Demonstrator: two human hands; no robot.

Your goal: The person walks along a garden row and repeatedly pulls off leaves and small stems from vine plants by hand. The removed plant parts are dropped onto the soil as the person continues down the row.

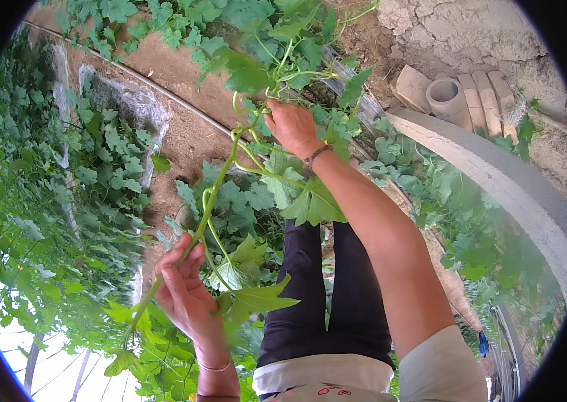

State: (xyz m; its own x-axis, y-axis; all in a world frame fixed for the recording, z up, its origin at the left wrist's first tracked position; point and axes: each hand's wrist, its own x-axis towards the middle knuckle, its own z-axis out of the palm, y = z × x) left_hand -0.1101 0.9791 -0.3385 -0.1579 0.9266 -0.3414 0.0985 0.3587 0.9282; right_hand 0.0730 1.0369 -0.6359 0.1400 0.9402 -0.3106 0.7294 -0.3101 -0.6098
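Observation:
A long green vine stem (215,193) runs diagonally before me, with lobed leaves and curling side shoots. My left hand (185,289), wearing a thin bangle, holds its lower stretch between thumb and fingers. Farther up, my right hand (291,125) pinches the same vine where several shoots and tendrils meet; a dark beaded bracelet is on that wrist. One broad leaf (316,201) hangs below the right forearm, and another leaf (258,299) spreads beside my left hand. The right fingertips are partly hidden by the stems.
Dense leafy vines (62,201) fill the left side, with clear plastic sheeting (122,100) near them. A thin pipe (183,103) crosses the bare soil. To the right stand a curved concrete beam (494,161), a clay pipe (446,98) and several bricks (482,98) against an earthen wall (469,30).

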